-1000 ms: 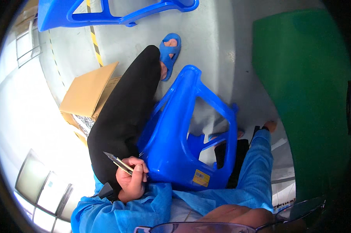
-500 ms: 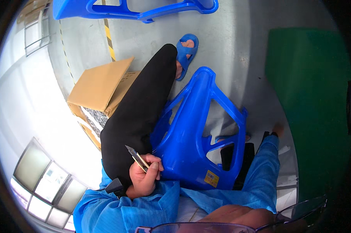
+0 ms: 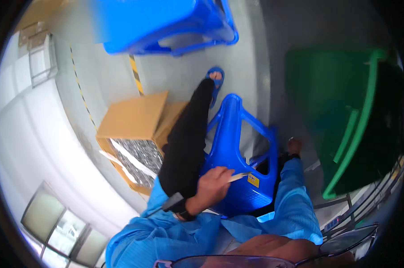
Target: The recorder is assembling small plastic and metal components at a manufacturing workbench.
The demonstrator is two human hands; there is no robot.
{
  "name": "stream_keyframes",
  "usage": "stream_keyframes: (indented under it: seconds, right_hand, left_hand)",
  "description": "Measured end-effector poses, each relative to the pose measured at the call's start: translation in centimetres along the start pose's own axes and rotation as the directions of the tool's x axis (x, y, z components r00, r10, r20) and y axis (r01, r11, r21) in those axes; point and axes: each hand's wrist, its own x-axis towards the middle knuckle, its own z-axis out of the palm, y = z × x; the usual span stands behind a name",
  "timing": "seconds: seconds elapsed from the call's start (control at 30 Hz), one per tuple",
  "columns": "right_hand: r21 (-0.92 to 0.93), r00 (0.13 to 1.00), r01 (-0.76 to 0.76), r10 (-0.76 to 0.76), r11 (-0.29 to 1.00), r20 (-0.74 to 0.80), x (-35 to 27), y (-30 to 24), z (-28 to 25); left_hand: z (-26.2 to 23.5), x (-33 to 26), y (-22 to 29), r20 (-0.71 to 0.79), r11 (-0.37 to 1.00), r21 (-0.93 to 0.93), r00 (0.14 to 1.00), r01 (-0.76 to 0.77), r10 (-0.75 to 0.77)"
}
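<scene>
My left hand [image 3: 213, 187] is closed around a utility knife [image 3: 236, 177]. It has a pale, narrow handle and points right, over the near part of a blue plastic stool [image 3: 226, 138] between my legs. The knife's tip is blurred and lies just beside the yellow label [image 3: 253, 180] on the stool; I cannot tell whether they touch. My right hand [image 3: 294, 146] reaches out low past the stool's right side, small and blurred, between the stool and a green bin [image 3: 309, 89]. Its fingers do not show clearly.
An open cardboard box [image 3: 132, 117] by my left leg holds a dark, silvery mass [image 3: 144, 154] and white sheets. A second blue stool [image 3: 166, 27] stands farther ahead. Yellow-black tape [image 3: 136, 76] marks the grey floor. Metal rails [image 3: 345, 214] run at the lower right.
My left hand has swung right, and the knife now points right instead of up-left. The view has shifted, showing the green bin's rim and more of the far stool and the box's contents.
</scene>
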Motion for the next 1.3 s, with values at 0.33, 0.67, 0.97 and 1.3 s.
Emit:
stream_keyframes:
  seconds: [0.33, 0.67, 0.97, 1.3]
  right_hand:
    - [0.905, 0.747, -0.395, 0.519, -0.159, 0.417, -2.0, -17.3, -26.6]
    - [0.867, 0.863, -0.121, 0.38, -0.483, 0.332, -6.9, -23.7, -42.4]
    - [0.61, 0.993, 0.113, 0.108, -0.784, -0.045, -11.9, -23.4, -50.7]
    - [0.605, 0.889, 0.456, 0.304, -0.653, -0.342, -22.4, -25.7, -58.4]
  left_hand:
    - [6.2, 8.4, -0.6, 0.655, 0.89, 0.364, 0.755, -0.275, -0.035]
    - [8.6, 13.1, 0.2, 0.793, 0.802, 0.405, 0.606, -0.439, -0.069]
    - [6.3, 19.4, -1.1, 0.499, 0.989, -0.075, 0.864, 0.128, -0.074]
    - [1.1, 23.9, 13.2, -0.196, 0.694, -0.695, 0.978, -0.188, 0.068]
